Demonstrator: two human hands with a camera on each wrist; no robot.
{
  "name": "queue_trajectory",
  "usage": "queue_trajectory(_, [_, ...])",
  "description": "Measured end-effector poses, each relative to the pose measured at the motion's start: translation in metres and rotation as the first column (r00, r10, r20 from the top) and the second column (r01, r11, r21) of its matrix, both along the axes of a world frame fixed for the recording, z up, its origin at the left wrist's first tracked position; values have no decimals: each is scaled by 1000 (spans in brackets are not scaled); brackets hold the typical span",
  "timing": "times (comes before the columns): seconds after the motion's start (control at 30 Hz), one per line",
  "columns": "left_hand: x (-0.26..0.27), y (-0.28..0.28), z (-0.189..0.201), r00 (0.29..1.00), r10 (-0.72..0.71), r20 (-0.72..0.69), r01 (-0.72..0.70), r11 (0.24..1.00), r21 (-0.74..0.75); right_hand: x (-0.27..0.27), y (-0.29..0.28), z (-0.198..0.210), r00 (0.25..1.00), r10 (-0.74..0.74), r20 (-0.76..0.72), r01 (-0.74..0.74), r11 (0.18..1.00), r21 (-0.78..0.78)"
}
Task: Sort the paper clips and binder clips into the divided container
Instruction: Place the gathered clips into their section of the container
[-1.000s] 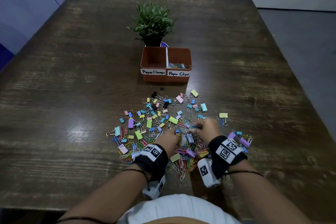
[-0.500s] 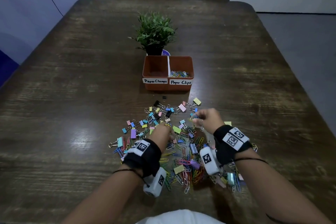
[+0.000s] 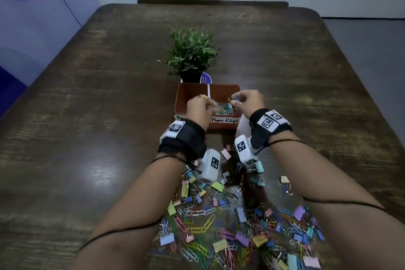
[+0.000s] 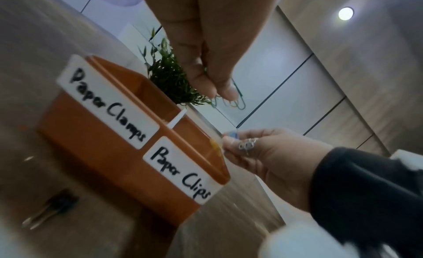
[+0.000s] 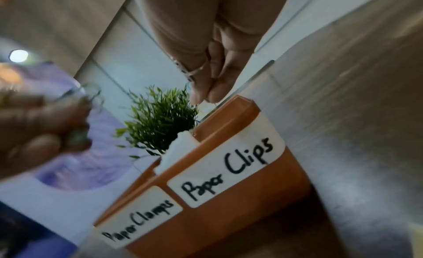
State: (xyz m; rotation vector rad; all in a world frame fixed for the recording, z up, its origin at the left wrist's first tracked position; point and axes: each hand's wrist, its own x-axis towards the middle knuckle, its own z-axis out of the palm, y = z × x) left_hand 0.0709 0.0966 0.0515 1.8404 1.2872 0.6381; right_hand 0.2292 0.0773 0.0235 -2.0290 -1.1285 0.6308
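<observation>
1. Both hands have come up from the pile (image 3: 230, 221) to the orange box (image 3: 235, 94). The left hand (image 3: 200, 108) pinches paper clips (image 4: 228, 101) and the right hand (image 3: 248, 103) pinches another few, both over the "Paper Clips" side.
2. Risk: the left hand sits close to the white divider (image 3: 208, 92), so its clips could drop into the wrong half.
3. Room: the plant (image 3: 192, 52) crowds the back rim. The table (image 3: 87, 116) lies open on either side, while binder clips (image 3: 217, 186) wait near the wrists.

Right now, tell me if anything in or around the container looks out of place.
One black binder clip lies alone by the container, apart from the pile. The "Paper Clamps" compartment looks empty; paper clips fill only the right side.
</observation>
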Motion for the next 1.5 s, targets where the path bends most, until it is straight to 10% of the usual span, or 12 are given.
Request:
queue_trajectory(0.27, [35, 40, -6, 840, -304, -450, 336, 942, -10, 9, 0, -8, 979, 193, 69, -186, 978, -98])
queue_trajectory(0.53, [-25, -22, -21, 827, -369, -424, 454, 883, 118, -12, -78, -5, 920, 355, 169, -350, 935, -55])
queue_trajectory(0.87, [-119, -178, -67, 600, -596, -534, 523, 797, -301, -84, -225, -49, 830, 556, -37, -528, 763, -372])
queue_trajectory(1.27, [-121, -213, -106, 546, -448, -708, 509, 849, -145, -115, -241, -72, 746, 661, 79, -476, 612, -631])
queue_trajectory(1.5, [-124, -203, -106, 543, -503, -673, 484, 842, -239, -116, -241, -68, 722, 661, 206, -439, 667, -601])
